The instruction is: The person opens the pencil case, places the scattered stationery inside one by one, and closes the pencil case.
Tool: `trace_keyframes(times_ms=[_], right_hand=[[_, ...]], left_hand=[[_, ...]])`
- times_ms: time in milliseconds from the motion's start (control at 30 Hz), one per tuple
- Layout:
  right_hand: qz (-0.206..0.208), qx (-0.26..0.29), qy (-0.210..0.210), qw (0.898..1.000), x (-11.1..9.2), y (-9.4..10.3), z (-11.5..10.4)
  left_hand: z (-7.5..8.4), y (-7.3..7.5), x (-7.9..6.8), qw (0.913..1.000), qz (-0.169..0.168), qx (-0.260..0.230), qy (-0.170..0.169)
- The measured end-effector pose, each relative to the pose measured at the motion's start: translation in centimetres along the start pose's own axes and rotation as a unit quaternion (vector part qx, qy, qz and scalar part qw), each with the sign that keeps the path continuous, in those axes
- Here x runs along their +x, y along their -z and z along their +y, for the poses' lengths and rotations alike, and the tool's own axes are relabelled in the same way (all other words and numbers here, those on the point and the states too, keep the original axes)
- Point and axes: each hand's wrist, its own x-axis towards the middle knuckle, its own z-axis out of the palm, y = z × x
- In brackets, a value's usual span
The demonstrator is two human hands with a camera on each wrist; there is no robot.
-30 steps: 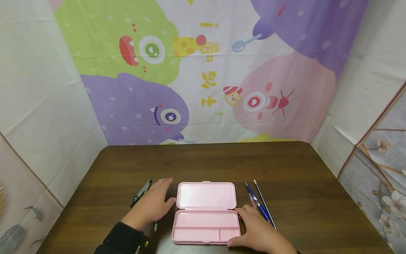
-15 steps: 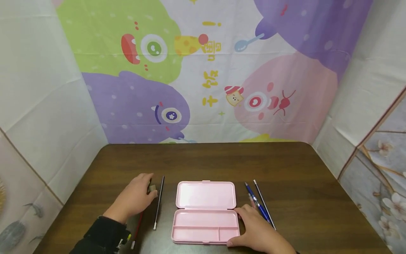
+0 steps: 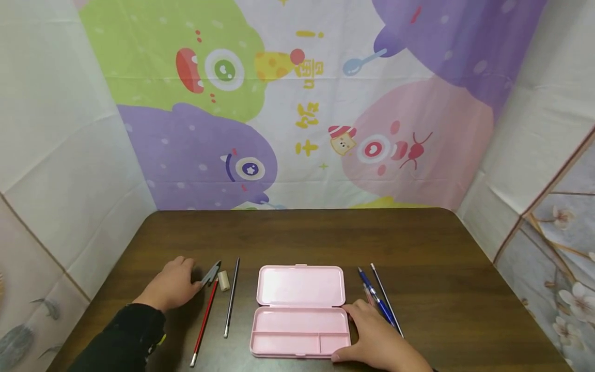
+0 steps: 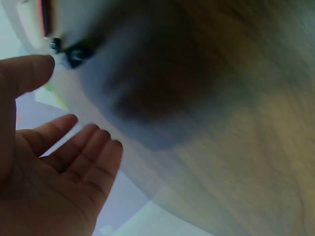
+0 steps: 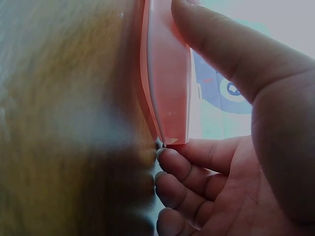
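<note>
An opened pink pencil case (image 3: 300, 321) lies with its lid back, its compartments bare. At its right end my right hand (image 3: 375, 338) grips it; in the right wrist view the thumb lies along one side and curled fingertips touch the corner. My left hand (image 3: 169, 284), palm down over the table's left side, holds nothing; its fingers look relaxed in the left wrist view. Beside its thumb lies a slim grey-and-black compass-like tool (image 3: 210, 274). Right of that are a beige eraser (image 3: 223, 281), a red pencil (image 3: 204, 324) and a dark pencil (image 3: 232, 298).
Right of the case lie a blue pen (image 3: 377, 297), a slim pencil (image 3: 387, 299) with a white end, and a pinkish stick (image 3: 369, 294) partly hidden. A cartoon-print cloth (image 3: 302, 181) hangs behind the brown table (image 3: 302, 232).
My left hand has moved left, from near the dark pencil past the eraser and red pencil, uncovering them. The right hand stays at the pencil case.
</note>
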Motion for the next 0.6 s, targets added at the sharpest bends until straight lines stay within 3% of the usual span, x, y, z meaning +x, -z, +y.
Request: trace_keyframes(times_ms=[233,600], right_hand=[[-0.006,0.011,-0.003,1.0,0.09,0.07,0.08],[0.0,0.001,0.005,1.0,0.02,0.1,0.05]], left_hand=[[-1.06,-0.22,0.79,0.9992,-0.022,-0.028,0.017],[-0.5,-0.74,0.93,0.9997,-0.015,-0.018,0.012]])
